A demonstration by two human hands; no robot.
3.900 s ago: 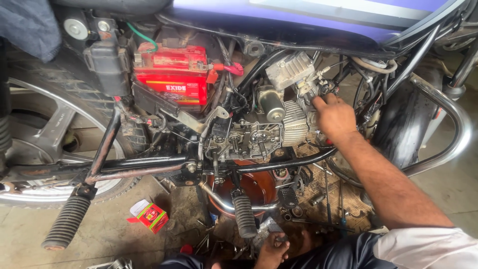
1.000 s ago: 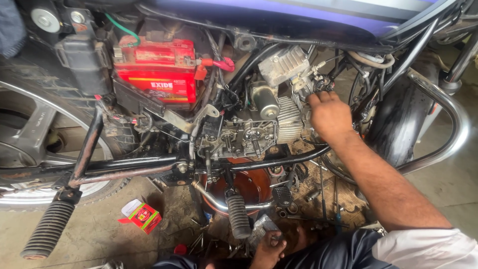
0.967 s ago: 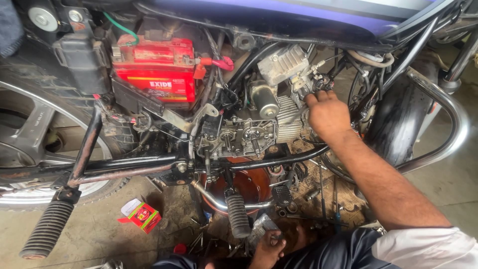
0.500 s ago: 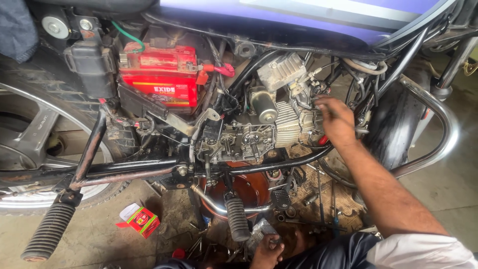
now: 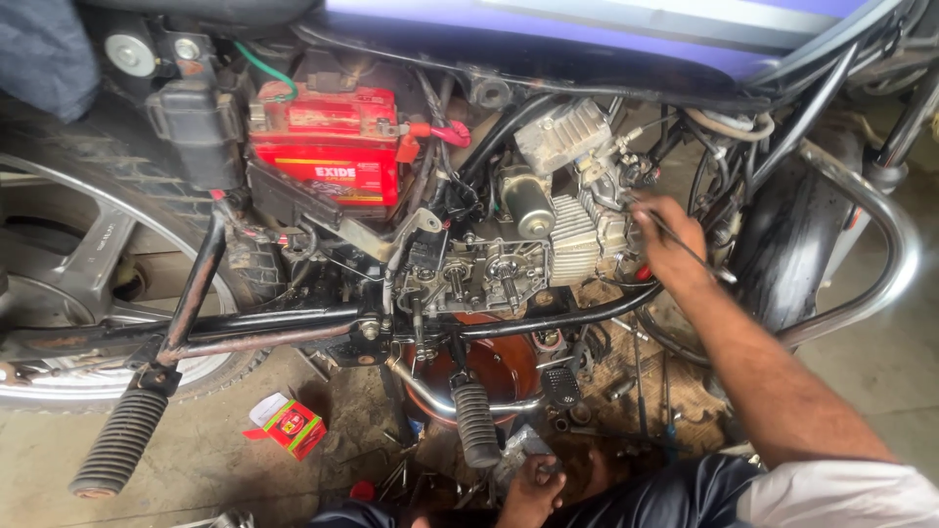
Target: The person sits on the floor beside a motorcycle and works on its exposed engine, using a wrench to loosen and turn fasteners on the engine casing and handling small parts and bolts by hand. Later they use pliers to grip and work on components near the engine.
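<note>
Motorcycle engine [image 5: 509, 264] at frame centre sits opened, internals exposed. Right hand [image 5: 670, 240] pinches a thin black cable [image 5: 685, 244] by the cylinder; left hand [image 5: 533, 484], bottom centre, grip unclear. Reassembly remains.

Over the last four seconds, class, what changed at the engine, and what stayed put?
The right hand shifted slightly down the finned cylinder and now has a thin dark cable running across it. The left hand stayed low by the footpeg. Red battery and small red box unmoved.
</note>
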